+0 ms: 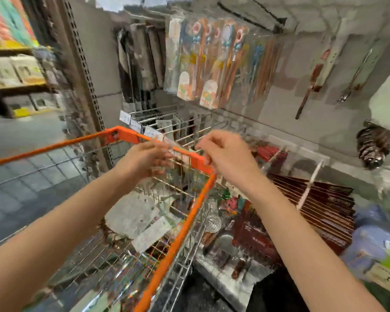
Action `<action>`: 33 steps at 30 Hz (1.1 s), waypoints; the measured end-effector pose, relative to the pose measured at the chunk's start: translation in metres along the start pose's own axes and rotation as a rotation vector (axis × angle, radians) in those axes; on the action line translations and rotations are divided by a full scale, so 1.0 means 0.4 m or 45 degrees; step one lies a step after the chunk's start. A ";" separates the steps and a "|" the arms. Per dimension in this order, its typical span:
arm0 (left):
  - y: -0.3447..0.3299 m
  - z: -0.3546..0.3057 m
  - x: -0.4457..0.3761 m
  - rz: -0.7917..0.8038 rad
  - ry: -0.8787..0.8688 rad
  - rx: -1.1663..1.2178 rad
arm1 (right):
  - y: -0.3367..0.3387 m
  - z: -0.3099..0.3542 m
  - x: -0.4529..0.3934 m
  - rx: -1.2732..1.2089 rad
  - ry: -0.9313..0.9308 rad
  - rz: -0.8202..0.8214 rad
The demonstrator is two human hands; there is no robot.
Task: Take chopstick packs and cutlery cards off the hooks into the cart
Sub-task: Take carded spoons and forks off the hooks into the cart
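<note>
Motion blur softens the whole view. My left hand (144, 158) and my right hand (225, 154) are close together above the far orange rim of the wire cart (185, 221). Between them is a clear pack (175, 152), which both hands hold with curled fingers; its contents are too blurred to tell. Colourful chopstick packs (212, 64) hang on hooks on the wall ahead, with dark packs (140, 64) to their left. Two cutlery cards (320, 64) hang further right. White and clear packs (133, 217) lie in the cart.
Bare wire hooks (167, 122) with price tags stick out just beyond the cart. A shelf at the right holds dark brown chopstick boxes (313, 208) and metal utensils (223, 242). A shelving upright (83, 70) stands at the left, with tiled aisle floor beside it.
</note>
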State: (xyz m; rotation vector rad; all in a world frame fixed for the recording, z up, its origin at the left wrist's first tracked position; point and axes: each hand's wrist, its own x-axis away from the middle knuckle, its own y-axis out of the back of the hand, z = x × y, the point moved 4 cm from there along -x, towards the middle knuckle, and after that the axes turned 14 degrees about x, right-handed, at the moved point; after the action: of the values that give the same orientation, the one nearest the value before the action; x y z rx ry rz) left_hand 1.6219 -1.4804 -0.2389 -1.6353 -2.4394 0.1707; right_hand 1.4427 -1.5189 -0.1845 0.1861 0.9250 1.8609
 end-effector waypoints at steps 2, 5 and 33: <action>0.082 0.036 0.012 -0.056 0.035 -0.054 | -0.060 0.040 -0.034 0.057 0.058 0.102; 0.193 0.112 0.027 -0.153 0.101 -0.088 | -0.166 0.078 -0.084 0.224 0.121 0.304; 0.416 0.695 0.020 -0.670 0.462 -1.072 | -0.583 -0.068 -0.169 0.905 0.021 1.596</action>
State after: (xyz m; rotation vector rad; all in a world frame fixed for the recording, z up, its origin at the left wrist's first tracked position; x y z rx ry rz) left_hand 1.7055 -1.4054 -0.5431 -0.9941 -2.6574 -1.2465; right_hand 1.6288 -1.5430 -0.3413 1.4557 1.6638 2.4843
